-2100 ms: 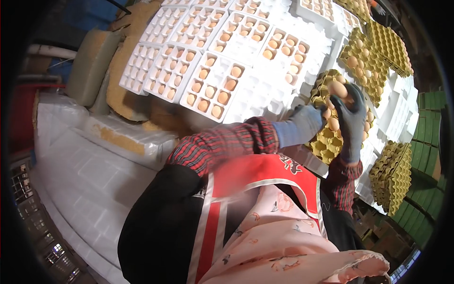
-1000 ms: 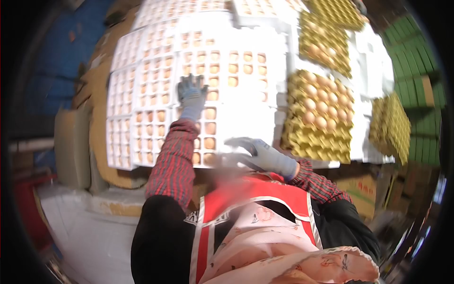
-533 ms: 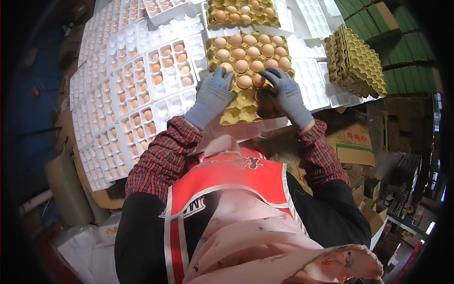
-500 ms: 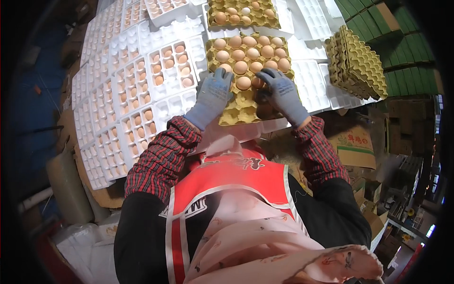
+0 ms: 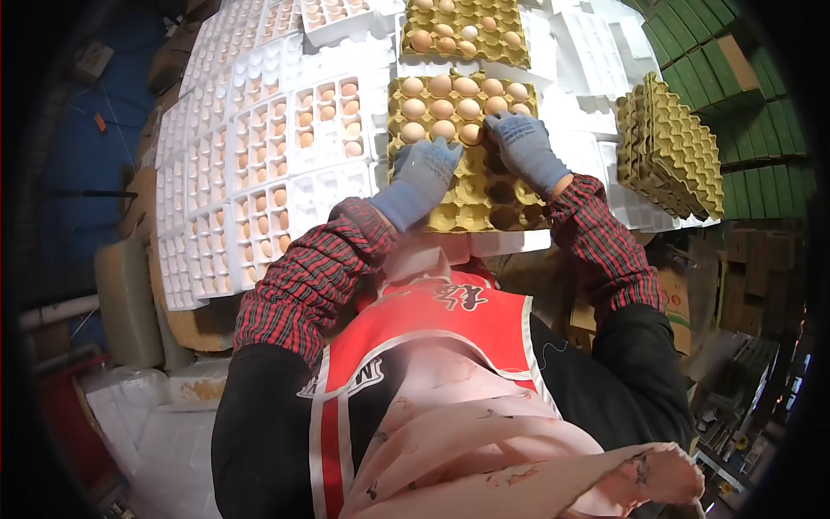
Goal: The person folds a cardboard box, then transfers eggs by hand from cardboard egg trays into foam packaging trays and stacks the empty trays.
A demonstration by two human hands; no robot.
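A yellowish pulp egg tray (image 5: 456, 192) lies before me, its far rows filled with brown eggs (image 5: 441, 109) and its near cups bare. My left hand (image 5: 424, 177), in a grey-blue knit glove, reaches over the tray's left side. Its fingers are bent round an egg (image 5: 443, 130) in the third row. My right hand (image 5: 527, 149), gloved alike, is at the tray's right side with its fingers curled down among the eggs. They seem closed on an egg there, mostly hidden beneath the glove.
White foam trays (image 5: 328, 186), many holding eggs, cover the table at left. Another pulp tray (image 5: 484, 52) with eggs lies beyond mine. A stack of pulp trays (image 5: 670, 151) stands at right, near green cartons (image 5: 761, 195). A cardboard box (image 5: 679, 303) is below right.
The two eggs in the row nearest me have left their cups. My left hand has shifted right and inward, and my right hand now bears on the third row. The view has shifted slightly.
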